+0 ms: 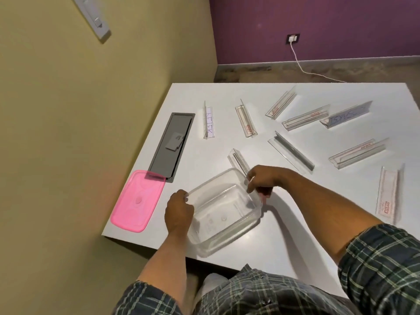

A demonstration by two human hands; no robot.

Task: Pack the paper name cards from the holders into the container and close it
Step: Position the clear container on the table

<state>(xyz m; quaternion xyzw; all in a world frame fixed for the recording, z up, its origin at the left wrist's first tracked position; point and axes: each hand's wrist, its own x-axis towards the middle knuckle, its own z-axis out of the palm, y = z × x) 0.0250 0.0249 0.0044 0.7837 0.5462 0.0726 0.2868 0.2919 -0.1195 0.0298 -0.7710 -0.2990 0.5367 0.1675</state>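
- Clear container (223, 214) sits on white surface (295, 235), lid off.
- Left hand (178, 211) grips its left rim.
- Right hand (261, 181) curls over far right rim; fingers' hold unclear.
- Pink lid (137, 201) lies left.

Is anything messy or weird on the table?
The clear holders lie scattered at all angles. The pink lid overlaps the grey hatch and sits close to the table edge. Nothing is spilled.

left hand (178, 211): fingers curled, gripping | right hand (263, 180): fingers bent downward
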